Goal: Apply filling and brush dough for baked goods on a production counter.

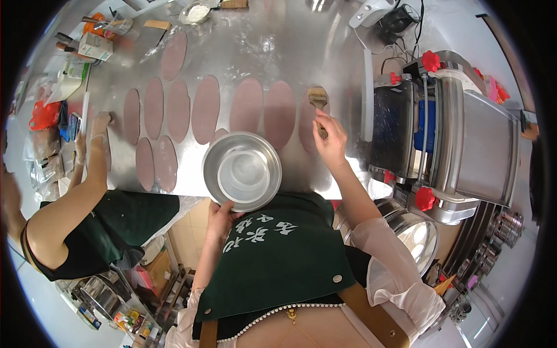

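My left hand grips the rim of a round metal bowl at the table's front edge. Clear liquid seems to lie in the bowl's bottom. In my right hand is a flat pastry brush with a wooden handle. Its bristles rest on the upper part of the rightmost pinkish oval dough sheet. Left of it lie two more wide ovals, a dough sheet and another dough sheet. The bowl partly hides one further sheet.
Several more dough sheets lie leftward on the steel table. A co-worker's gloved hands work at the left end. A roller machine stands close on the right. Toward the back are a dough scraper and a bowl of white powder.
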Available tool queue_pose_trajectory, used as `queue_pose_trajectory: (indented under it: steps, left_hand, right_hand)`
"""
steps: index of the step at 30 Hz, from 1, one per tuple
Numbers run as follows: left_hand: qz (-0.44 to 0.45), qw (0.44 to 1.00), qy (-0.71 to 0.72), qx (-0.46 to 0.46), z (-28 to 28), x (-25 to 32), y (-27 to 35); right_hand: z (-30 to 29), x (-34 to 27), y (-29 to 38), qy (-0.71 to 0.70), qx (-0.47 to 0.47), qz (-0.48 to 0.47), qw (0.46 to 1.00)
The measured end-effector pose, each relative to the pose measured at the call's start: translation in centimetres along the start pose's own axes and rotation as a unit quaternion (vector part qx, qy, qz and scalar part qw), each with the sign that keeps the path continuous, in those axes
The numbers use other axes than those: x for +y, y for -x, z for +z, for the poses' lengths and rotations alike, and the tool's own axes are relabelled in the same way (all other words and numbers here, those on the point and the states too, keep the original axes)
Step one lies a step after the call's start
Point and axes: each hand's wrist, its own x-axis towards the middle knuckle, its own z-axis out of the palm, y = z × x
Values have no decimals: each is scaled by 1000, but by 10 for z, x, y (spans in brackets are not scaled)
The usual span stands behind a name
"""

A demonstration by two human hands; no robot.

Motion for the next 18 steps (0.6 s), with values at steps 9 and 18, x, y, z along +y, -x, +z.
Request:
queue_pose_trajectory:
  steps: [9, 18]
  left_hand:
    - [4, 999, 31, 18, 3, 2, 4]
    - [9, 1000, 25, 12, 2, 4, 2]
  right_hand:
    - [11, 12, 25, 37, -31, -3, 999]
    - [-28, -25, 78, 30, -138, -19, 990]
